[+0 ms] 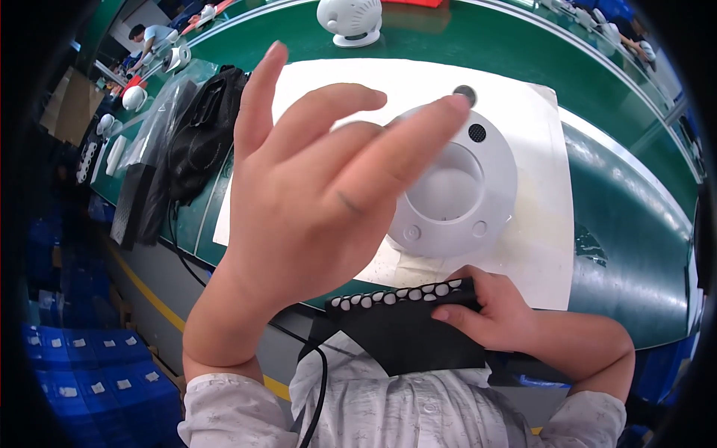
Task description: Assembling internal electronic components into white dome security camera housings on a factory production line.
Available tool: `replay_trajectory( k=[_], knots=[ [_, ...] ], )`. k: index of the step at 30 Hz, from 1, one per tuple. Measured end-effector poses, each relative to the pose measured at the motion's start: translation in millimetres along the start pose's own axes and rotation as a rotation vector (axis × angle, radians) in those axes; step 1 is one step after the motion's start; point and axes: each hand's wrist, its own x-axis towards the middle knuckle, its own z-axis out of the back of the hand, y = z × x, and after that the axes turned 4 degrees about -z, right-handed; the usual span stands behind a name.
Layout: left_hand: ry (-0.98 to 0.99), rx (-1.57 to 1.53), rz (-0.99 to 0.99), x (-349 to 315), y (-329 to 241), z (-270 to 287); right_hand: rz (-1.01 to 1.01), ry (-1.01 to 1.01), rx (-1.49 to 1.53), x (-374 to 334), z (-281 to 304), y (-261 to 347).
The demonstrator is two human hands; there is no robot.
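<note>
My left hand is raised over the worktop, partly covering a round white plastic base. At the tip of its extended finger is a small round black pad, apparently held there; the contact is partly hidden. Another dark textured round pad sits on the base near its far edge. Two round recesses show on the base's near side. My right hand is closed on the edge of a bent black sheet, which has rows of whitish round spots along its fold, close to my body.
The base lies on a large white board on a green worktop. A white fan-like device stands at the back. To the left are a black bag and a black cable. Blue bins stand lower left; people work farther off.
</note>
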Motion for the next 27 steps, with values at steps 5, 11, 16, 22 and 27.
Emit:
replay_trajectory(
  k=[5,11,16,22,27],
  knots=[
    [-0.05,-0.641,0.317,-23,-6,5,0.038,-0.02,0.006,-1,-2,-3],
    [0.179,-0.428,0.294,-26,-25,9,0.075,-0.035,0.049,-1,-2,-1],
    [0.267,-0.272,0.251,-23,-30,15,0.078,-0.04,0.058,-1,-3,-1],
    [0.248,-0.144,0.146,-28,-27,10,0.131,-0.05,0.026,-1,-3,-4],
    [-0.041,0.014,-0.109,-40,-19,-5,0.119,-0.051,0.03,-1,-4,-4]
  ],
)
